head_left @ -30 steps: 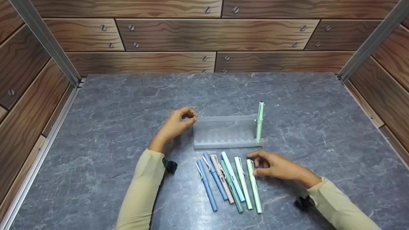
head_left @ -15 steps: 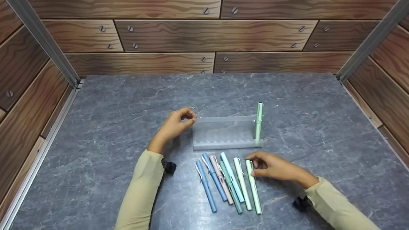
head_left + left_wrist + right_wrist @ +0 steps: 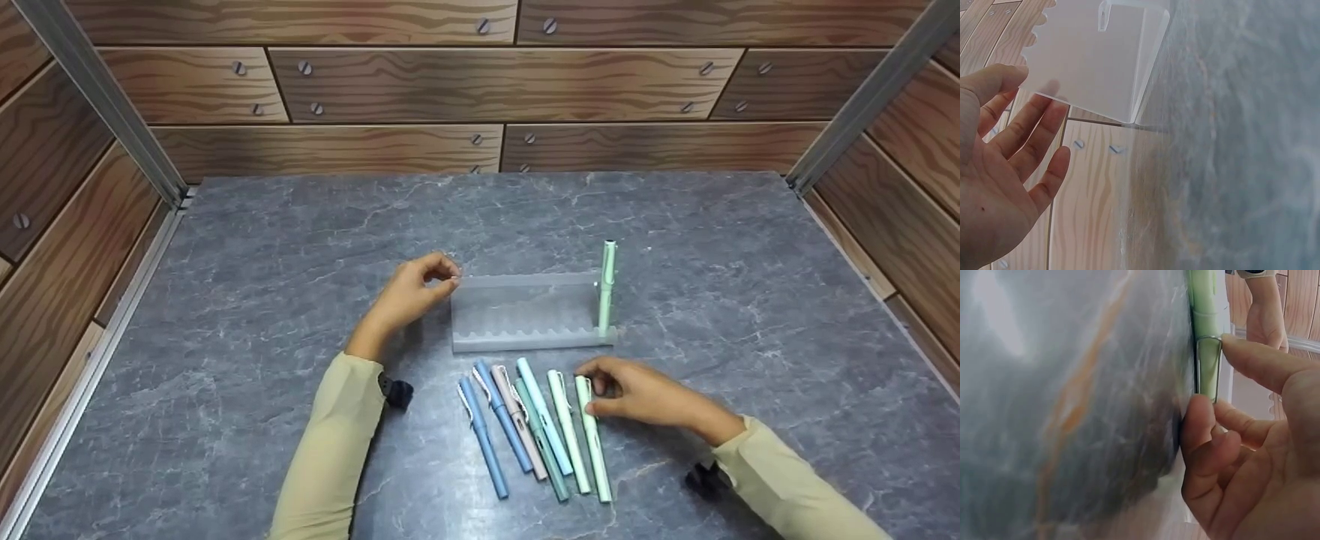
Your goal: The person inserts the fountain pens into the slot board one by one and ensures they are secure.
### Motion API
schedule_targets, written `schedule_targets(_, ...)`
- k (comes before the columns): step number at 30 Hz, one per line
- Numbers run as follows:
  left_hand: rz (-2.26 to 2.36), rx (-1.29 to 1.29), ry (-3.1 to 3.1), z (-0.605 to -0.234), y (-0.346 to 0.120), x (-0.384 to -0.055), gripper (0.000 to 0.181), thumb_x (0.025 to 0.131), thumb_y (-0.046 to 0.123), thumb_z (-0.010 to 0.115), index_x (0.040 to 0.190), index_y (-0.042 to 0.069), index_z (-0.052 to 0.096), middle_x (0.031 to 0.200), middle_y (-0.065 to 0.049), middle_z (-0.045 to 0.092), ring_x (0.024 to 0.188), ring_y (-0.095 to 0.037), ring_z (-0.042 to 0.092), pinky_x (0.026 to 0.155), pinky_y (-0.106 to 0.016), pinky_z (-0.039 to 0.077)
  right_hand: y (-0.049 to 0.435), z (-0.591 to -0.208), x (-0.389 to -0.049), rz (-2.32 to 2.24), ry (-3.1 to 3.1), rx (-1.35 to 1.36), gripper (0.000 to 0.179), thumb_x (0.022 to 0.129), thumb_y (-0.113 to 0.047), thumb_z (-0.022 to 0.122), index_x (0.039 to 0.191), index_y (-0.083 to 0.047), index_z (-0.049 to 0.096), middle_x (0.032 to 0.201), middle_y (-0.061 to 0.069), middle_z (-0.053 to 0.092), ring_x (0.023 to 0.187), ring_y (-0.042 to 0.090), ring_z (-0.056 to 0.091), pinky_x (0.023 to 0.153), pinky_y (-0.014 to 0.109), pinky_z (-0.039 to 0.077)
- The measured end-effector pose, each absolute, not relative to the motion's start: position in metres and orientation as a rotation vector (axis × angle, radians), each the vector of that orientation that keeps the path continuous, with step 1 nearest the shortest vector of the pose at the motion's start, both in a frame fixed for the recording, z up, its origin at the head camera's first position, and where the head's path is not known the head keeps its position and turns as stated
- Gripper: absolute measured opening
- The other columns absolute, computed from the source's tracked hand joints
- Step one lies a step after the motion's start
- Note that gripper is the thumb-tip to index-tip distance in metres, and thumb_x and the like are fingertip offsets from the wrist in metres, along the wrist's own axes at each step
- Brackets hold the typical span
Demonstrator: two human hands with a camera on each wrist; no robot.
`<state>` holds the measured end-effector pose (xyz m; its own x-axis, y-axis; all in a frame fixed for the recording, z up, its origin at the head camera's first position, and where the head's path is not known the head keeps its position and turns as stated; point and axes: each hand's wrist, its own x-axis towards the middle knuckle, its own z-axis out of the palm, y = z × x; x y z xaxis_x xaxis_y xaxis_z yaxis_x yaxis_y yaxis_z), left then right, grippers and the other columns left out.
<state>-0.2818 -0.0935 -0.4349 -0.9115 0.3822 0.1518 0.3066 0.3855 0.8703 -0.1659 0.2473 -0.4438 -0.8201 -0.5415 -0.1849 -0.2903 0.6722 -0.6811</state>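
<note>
A clear pen rack [image 3: 525, 307] with a notched front ledge stands mid-table. My left hand [image 3: 421, 289] pinches its upper left corner; in the left wrist view the thumb [image 3: 1002, 79] lies on the near face, with fingertips behind the panel. One pale green pen [image 3: 606, 289] stands upright at the rack's right end. My right hand [image 3: 645, 391] grips the cap end of the rightmost light green pen [image 3: 595, 450], which lies on the table. In the right wrist view, the thumb touches beside the metal clip [image 3: 1208, 368] and curled fingers [image 3: 1202, 427] meet the cap's end.
Left of the gripped pen lie several more: another light green pen [image 3: 570, 435], a light blue one [image 3: 545, 416], a dark green one [image 3: 553, 472], a brownish one [image 3: 519, 420] and two blue ones, the outermost blue pen [image 3: 484, 439] apart. Wood-patterned walls [image 3: 480, 82] surround the grey table [image 3: 300, 247].
My right hand has shifted slightly left, its thumb coming onto the rightmost light green pen's cap. My left hand stays at the rack's corner.
</note>
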Motion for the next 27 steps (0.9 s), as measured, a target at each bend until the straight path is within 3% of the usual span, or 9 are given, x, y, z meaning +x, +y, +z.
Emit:
schedule_targets(18,1.583,0.643,2.560,-0.436,-0.093,-0.283,0.010,0.091,0.011,0.063,0.099,0.005,0.064,0.102,-0.012,0.068,0.105,-0.027,0.064,0.103,-0.048,0.044,0.238,-0.441,-0.162,-0.920,2.533,-0.578,0.051,0.085,-0.026,0.072,0.125,0.001,0.056,0.083,0.000,0.058,0.067,0.003,0.047,0.061,0.021,0.042)
schedule_targets(27,1.560,0.627,2.562,-0.436,-0.093,-0.283,0.009,0.093,0.013,0.061,0.099,0.006,0.063,0.101,-0.011,0.067,0.106,-0.027,0.063,0.104,-0.048,0.044,0.232,-0.440,-0.159,-0.867,2.568,-0.525,0.051,0.086,-0.029,0.071,0.128,-0.004,0.056,0.077,-0.005,0.058,0.059,0.002,0.045,0.054,0.021,0.040)
